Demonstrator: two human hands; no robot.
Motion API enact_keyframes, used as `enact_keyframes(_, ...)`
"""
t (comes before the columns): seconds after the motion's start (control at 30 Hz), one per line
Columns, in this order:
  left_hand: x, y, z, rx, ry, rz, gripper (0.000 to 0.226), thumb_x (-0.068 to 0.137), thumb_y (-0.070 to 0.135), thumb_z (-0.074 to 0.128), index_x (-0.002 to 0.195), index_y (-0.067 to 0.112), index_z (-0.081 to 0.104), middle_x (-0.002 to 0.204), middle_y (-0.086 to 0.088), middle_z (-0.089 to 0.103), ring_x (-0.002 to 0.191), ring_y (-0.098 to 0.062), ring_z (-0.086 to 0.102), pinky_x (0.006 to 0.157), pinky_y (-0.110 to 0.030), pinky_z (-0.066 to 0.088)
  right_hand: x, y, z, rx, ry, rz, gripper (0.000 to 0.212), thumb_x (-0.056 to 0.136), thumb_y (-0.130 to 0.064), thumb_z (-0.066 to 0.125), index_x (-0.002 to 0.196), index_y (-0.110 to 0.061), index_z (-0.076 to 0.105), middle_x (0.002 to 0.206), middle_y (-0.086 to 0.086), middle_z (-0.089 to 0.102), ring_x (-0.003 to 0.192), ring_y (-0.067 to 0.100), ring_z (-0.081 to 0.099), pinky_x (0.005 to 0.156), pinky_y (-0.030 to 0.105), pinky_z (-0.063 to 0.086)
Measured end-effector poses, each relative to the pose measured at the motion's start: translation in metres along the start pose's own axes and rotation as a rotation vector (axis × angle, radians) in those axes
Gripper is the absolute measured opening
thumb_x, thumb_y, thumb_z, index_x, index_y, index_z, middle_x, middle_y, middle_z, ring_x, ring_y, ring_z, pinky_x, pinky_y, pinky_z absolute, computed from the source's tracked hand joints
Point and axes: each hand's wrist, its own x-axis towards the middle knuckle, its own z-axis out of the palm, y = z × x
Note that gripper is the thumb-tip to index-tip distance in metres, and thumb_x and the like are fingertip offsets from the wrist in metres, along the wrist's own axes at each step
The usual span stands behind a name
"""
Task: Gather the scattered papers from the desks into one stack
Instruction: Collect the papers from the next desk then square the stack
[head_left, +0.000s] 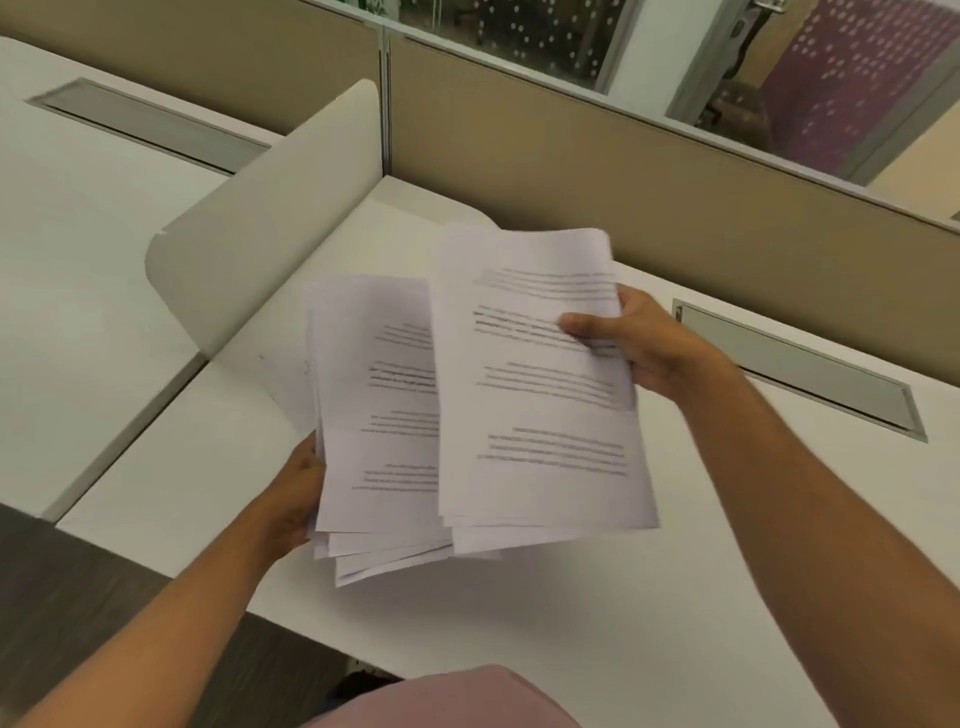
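I hold two bundles of printed white papers above a white desk (571, 623). My left hand (296, 493) grips the left bundle of papers (379, 441) at its left edge, fingers underneath; its sheets are fanned unevenly at the bottom. My right hand (639, 343) pinches the right bundle of papers (540, 395) at its right edge, thumb on top. The right bundle overlaps the left one's right side and sits slightly higher. Another sheet's curled edge (457, 213) shows behind the right bundle; I cannot tell whether it lies on the desk.
A curved cream divider screen (249, 244) stands between this desk and a second white desk (78, 260) on the left. Tan partition panels (623, 171) run along the back. Grey cable trays (800, 364) (150, 124) are set into both desks. Dark floor (78, 597) lies at the lower left.
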Motion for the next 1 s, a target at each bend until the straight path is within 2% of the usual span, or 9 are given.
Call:
enact_keyframes(0.07,0.001,0.002,0.013,-0.024,-0.025,-0.007,0.069,0.081,0.057,0.086,0.139,0.022,0.069,0.125,-0.018,0.081,0.116,-0.040,0.078,0.084,-0.048,0.068,0.009,0.010,0.035,-0.124,0.094,-0.011,0.052,0.077,-0.008,0.094,0.124,-0.006,0.073,0.120,0.013,0.081,0.112,0.034,0.079,0.091,0.040,0.066)
enact_keyframes(0.2,0.000,-0.004,0.052,-0.087,-0.060,-0.015,0.051,0.091,0.044,0.084,0.138,0.027,0.074,0.130,-0.014,0.081,0.118,-0.035,0.079,0.084,-0.046,0.069,0.007,0.046,0.064,-0.357,0.245,0.020,0.064,0.075,-0.024,0.098,0.126,-0.008,0.063,0.124,0.007,0.075,0.111,0.028,0.075,0.099,0.050,0.062)
enact_keyframes(0.37,-0.001,-0.002,0.073,-0.087,-0.108,-0.052,0.042,0.101,0.026,0.077,0.143,0.024,0.070,0.131,-0.017,0.080,0.116,-0.038,0.079,0.076,-0.043,0.069,-0.007,0.056,0.035,-0.397,0.526,0.044,0.098,0.071,-0.053,0.096,0.149,-0.022,0.045,0.150,0.006,0.049,0.137,0.027,0.052,0.114,0.051,0.050)
enact_keyframes(0.47,-0.006,-0.011,0.088,-0.121,-0.089,-0.051,0.043,0.101,0.022,0.077,0.143,0.023,0.070,0.132,-0.018,0.079,0.116,-0.039,0.079,0.079,-0.046,0.070,-0.028,0.066,-0.005,-0.033,0.181,0.268,0.109,0.075,-0.060,0.090,0.162,-0.023,0.035,0.160,0.005,0.051,0.136,0.030,0.060,0.112,0.055,0.052)
enact_keyframes(0.57,-0.010,-0.012,0.108,-0.122,-0.080,-0.050,0.045,0.095,0.023,0.077,0.140,0.025,0.073,0.131,-0.017,0.080,0.114,-0.038,0.080,0.076,-0.044,0.070,-0.049,0.087,-0.024,0.135,-0.275,0.273,0.057,0.102,-0.032,0.073,0.154,-0.021,0.055,0.149,0.006,0.067,0.133,0.035,0.068,0.111,0.056,0.054)
enact_keyframes(0.63,-0.011,-0.013,0.122,-0.070,-0.080,-0.048,0.042,0.096,0.023,0.078,0.138,0.027,0.074,0.130,-0.018,0.080,0.115,-0.040,0.079,0.078,-0.047,0.070,-0.055,0.102,-0.025,0.163,-0.251,0.206,0.047,0.104,-0.010,0.069,0.150,-0.014,0.059,0.143,0.011,0.071,0.133,0.037,0.068,0.110,0.054,0.056)
enact_keyframes(0.73,-0.009,-0.019,0.131,-0.067,-0.008,-0.071,0.025,0.104,0.028,0.070,0.124,0.041,0.081,0.127,-0.012,0.083,0.117,-0.039,0.078,0.079,-0.046,0.069,-0.056,0.114,-0.029,0.185,-0.154,0.130,0.051,0.100,-0.002,0.071,0.149,-0.009,0.058,0.141,0.014,0.072,0.131,0.037,0.069,0.112,0.058,0.054)
enact_keyframes(0.87,-0.007,-0.021,0.134,-0.325,-0.051,-0.094,0.059,0.104,0.062,0.050,0.157,0.036,0.057,0.152,-0.007,0.070,0.138,-0.036,0.067,0.108,-0.060,0.059,-0.050,0.121,-0.035,0.081,-0.112,0.037,0.050,0.098,-0.004,0.074,0.146,-0.007,0.060,0.138,0.013,0.074,0.125,0.035,0.073,0.109,0.059,0.056)
enact_keyframes(1.0,0.003,-0.024,0.128,-0.148,-0.022,-0.010,0.055,0.099,0.027,0.076,0.152,0.030,0.060,0.144,-0.006,0.076,0.130,-0.035,0.073,0.096,-0.051,0.066,-0.037,0.115,-0.028,0.071,-0.119,-0.016,0.050,0.099,-0.006,0.075,0.146,-0.008,0.060,0.138,0.014,0.074,0.126,0.036,0.073,0.108,0.059,0.057)
